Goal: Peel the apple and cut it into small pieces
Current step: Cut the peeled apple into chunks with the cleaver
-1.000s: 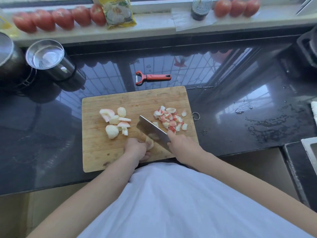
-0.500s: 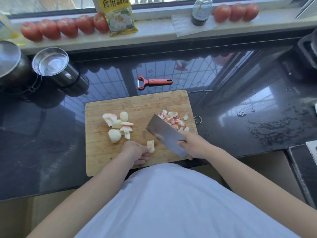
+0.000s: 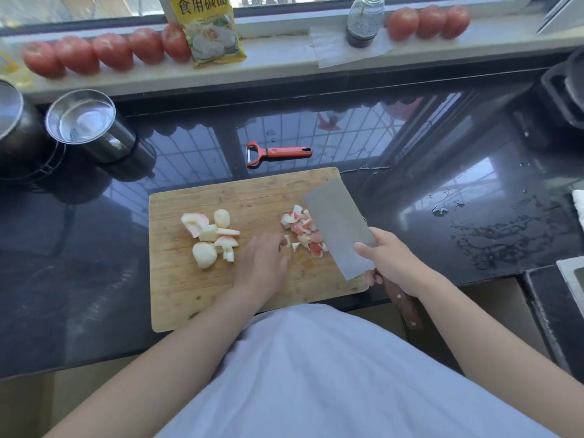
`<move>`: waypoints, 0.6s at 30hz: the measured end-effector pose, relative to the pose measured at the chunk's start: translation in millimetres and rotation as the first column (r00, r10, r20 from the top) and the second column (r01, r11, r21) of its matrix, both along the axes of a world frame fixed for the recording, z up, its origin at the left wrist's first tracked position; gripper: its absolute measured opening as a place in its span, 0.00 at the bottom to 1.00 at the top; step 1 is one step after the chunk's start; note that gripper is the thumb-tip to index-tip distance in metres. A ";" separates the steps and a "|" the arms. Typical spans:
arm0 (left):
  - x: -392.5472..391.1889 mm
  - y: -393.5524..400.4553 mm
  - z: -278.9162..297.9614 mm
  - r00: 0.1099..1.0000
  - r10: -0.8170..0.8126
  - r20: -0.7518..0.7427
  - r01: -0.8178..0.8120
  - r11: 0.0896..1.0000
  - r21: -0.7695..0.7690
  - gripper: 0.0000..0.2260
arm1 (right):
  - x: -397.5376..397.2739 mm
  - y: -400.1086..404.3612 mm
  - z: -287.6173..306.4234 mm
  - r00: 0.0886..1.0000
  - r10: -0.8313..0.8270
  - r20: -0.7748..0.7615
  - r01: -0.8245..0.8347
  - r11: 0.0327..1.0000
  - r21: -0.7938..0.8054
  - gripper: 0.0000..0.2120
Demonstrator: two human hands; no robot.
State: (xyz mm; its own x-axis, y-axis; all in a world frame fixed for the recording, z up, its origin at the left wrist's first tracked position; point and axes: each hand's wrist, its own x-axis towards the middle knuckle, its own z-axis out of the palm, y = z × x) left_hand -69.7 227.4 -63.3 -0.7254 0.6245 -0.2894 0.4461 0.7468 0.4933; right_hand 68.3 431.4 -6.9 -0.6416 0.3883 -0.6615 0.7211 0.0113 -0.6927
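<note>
A wooden cutting board (image 3: 189, 295) lies on the dark counter. Several larger peeled apple chunks (image 3: 210, 237) sit on its left half. A heap of small apple pieces (image 3: 301, 227) lies on its right half. My left hand (image 3: 260, 263) is flat on the board between the two groups, fingers reaching toward the small pieces. My right hand (image 3: 390, 263) grips the wooden handle of a cleaver (image 3: 336, 224), whose broad blade lies tilted against the right side of the small heap. A red peeler (image 3: 278, 152) lies on the counter behind the board.
Two steel pots (image 3: 85, 124) stand at the back left. Tomatoes (image 3: 104, 52), a yellow packet (image 3: 207, 30) and a bottle (image 3: 363, 20) line the windowsill. Water drops (image 3: 493, 238) wet the counter to the right. A dark appliance (image 3: 565, 96) sits far right.
The cleaver has swung from the board's near middle to the right side of the small heap. My left hand has let go of the apple piece and moved up toward the small pieces.
</note>
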 end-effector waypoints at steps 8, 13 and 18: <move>4.3 31.3 -14.0 0.883 -0.329 -0.335 0.242 0.930 -0.276 0.08 | 12.7 1.0 2.5 0.989 -0.150 -0.009 0.150 0.989 0.008 0.08; -1.3 22.4 -7.2 0.866 -0.361 -0.347 0.287 0.926 -0.245 0.04 | 9.7 1.0 -0.6 0.992 -0.127 0.002 0.126 0.989 0.072 0.08; -65.1 -19.4 -1.0 0.861 -0.250 -0.444 0.154 0.958 -0.240 0.02 | 2.5 -19.8 -5.2 0.989 0.115 0.088 -0.132 0.968 0.215 0.04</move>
State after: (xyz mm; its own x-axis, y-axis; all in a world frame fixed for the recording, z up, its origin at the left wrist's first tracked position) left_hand -134.8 208.0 -64.3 -0.6686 0.7395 -0.0782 0.7384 0.6726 0.0484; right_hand 70.8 411.6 -12.0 -0.6461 0.4501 -0.6164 0.7539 0.2497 -0.6077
